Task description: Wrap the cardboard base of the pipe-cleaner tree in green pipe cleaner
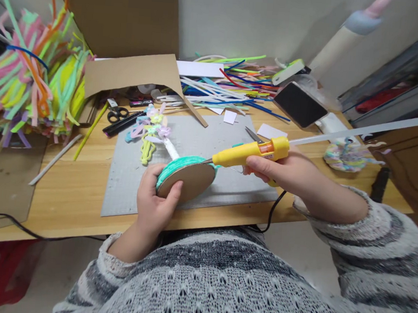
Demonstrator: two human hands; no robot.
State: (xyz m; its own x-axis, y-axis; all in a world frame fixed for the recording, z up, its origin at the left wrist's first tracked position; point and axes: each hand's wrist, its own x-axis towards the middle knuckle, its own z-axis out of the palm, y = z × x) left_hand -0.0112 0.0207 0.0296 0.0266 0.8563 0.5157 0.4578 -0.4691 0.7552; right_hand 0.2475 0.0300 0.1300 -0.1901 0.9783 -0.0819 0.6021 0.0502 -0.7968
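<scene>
My left hand is closed round a round cardboard disc whose rim is wrapped in teal fuzzy wire. I hold it tilted above the grey mat. My right hand grips a yellow glue gun. Its nozzle touches the disc's upper right edge. A white glue stick pokes out of the gun's back toward the right. A pastel pipe-cleaner flower piece with a white stem lies on the mat just behind the disc.
Heaps of coloured pipe cleaners lie at the left and at the back. Scissors, a cardboard flap, a phone, paper scraps and a pastel woven round lie on the wooden table. The gun's black cord hangs off the front edge.
</scene>
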